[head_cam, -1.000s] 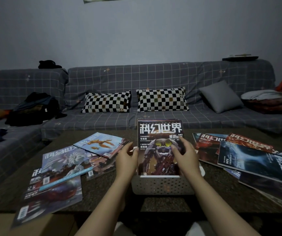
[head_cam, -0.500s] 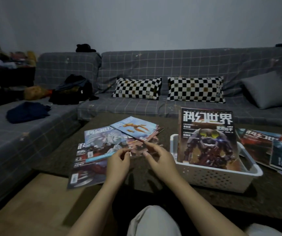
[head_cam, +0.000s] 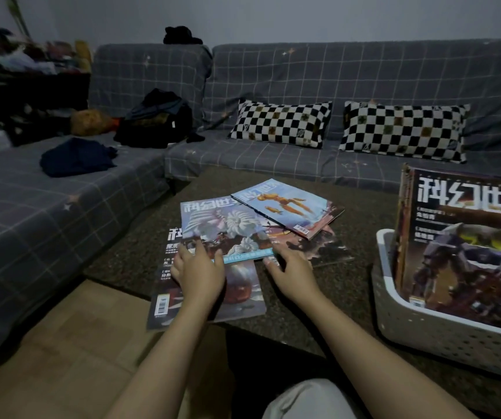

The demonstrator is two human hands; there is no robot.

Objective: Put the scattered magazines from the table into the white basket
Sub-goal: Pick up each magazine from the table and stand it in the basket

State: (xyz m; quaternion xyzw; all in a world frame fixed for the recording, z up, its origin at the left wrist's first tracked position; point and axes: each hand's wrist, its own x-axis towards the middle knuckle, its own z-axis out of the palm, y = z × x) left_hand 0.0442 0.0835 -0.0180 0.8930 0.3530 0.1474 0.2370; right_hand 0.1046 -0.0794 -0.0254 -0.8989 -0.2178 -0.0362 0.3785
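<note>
Both hands are going for the shell-cover magazine [head_cam: 225, 231] on top of the tabletop [head_cam: 352, 285] pile. Left hand [head_cam: 198, 273] and right hand [head_cam: 291, 267] are apart, fingers spread flat at its near edge, nothing gripped yet, probably so it slides off. White basket [head_cam: 424, 331] is sitting just to the right with magazines standing upright in it.

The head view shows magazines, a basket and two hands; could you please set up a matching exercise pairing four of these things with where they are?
Things:
1. robot-cover magazine
2. shell-cover magazine
3. left hand
4. checkered pillows

Places:
A. on the grey sofa
B. standing upright in the white basket
C. flat on the table, on top of the pile
D. resting on the near left edge of the pile

Pairs: 1-B, 2-C, 3-D, 4-A
</note>
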